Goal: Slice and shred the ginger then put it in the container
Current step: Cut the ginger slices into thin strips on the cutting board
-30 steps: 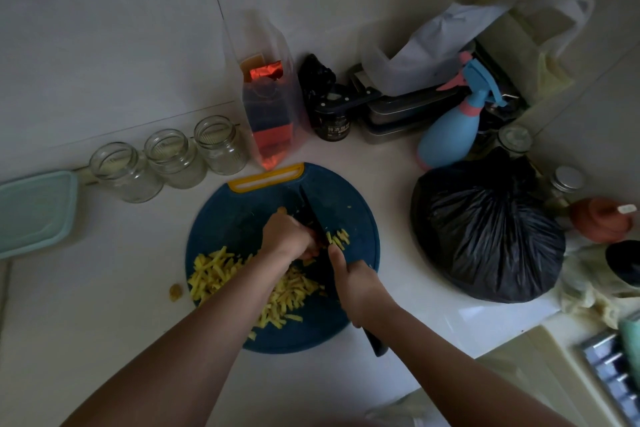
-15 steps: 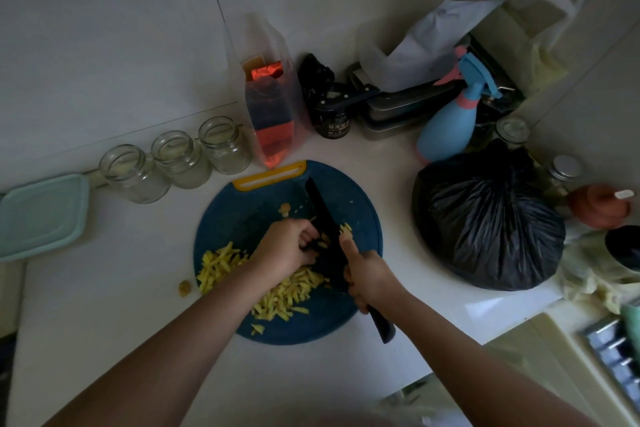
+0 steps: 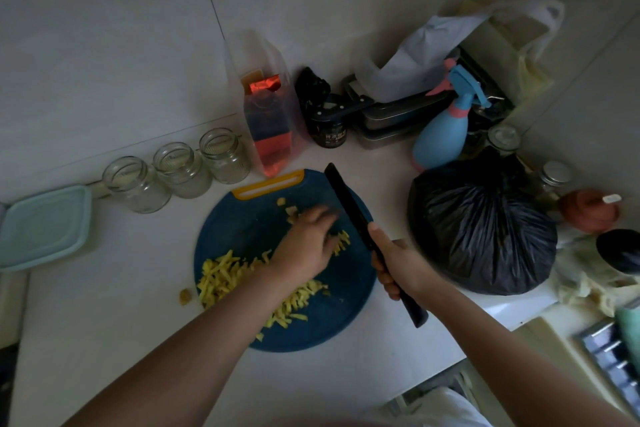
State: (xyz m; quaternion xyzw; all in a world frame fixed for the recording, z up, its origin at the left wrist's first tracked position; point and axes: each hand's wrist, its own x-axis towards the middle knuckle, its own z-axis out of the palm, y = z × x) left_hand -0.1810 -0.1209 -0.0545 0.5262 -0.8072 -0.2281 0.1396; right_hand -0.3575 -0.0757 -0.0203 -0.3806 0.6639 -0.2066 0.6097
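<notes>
The left hand [image 3: 304, 246] is blurred at its fingertips over the round blue cutting board [image 3: 349, 291]; its forearm hides part of the yellow ginger shreds [image 3: 221, 276].

Three glass jars [image 3: 181, 170] along wall; spray bottle [image 3: 440, 139] behind black bag [image 3: 481, 229].

Home kitchen, tiled wall [image 3: 104, 28], glass jars [image 3: 180, 170]

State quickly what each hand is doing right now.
Left hand: open, fingers stretched over the ginger shreds on the cutting board.
Right hand: closed round the handle of the black knife.
</notes>
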